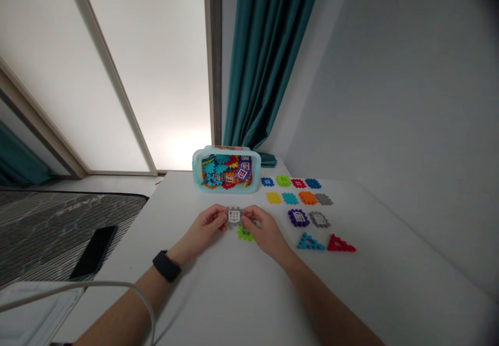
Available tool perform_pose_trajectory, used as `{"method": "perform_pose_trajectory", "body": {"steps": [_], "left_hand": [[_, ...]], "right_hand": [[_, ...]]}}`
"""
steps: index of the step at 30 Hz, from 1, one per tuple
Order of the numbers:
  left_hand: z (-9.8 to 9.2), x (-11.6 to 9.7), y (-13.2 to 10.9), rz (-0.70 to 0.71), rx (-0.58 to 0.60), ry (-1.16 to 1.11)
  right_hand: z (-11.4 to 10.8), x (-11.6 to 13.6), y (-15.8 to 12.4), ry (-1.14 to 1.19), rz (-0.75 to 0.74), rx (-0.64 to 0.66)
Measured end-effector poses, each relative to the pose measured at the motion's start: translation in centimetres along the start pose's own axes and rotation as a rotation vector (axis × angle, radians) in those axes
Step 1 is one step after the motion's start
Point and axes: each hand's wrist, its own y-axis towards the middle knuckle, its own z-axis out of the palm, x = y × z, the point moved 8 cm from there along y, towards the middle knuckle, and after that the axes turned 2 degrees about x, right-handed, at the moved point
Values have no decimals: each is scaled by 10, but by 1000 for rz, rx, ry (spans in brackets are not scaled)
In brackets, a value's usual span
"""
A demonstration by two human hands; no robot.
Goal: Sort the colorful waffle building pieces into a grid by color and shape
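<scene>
Both hands meet over the white table (234, 294). My left hand (205, 229) and my right hand (263, 229) pinch a grey window tile (234, 216) between their fingertips, holding it upright. A lime green tile (245, 234) lies flat on the table just under it, partly hidden by my right hand. My left wrist wears a black watch (167, 265).
A clear tub (226, 172) full of coloured tiles stands behind the hands. To the right lie rows of loose tiles (298, 198), a purple window tile (298, 217), a grey window tile (319, 219), a blue triangle (310, 242) and a red triangle (340, 244). A black phone (93, 258) lies at left.
</scene>
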Motion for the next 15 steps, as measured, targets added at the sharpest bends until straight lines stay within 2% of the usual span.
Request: {"method": "perform_pose_trajectory", "body": {"steps": [3,10,13,15], "left_hand": [[-1,-3,-1,6,1,58],[2,-5,0,50,52,83],[1,-8,0,103,32,136],[-3,-17,-4,191,-28,253]], "right_hand": [[-3,7,-1,-117,-83,-24],[-5,30,-9,-401,-426,-30],[-4,30,-10,-404,-466,4],[-2,29,-10,-404,-454,27]]}}
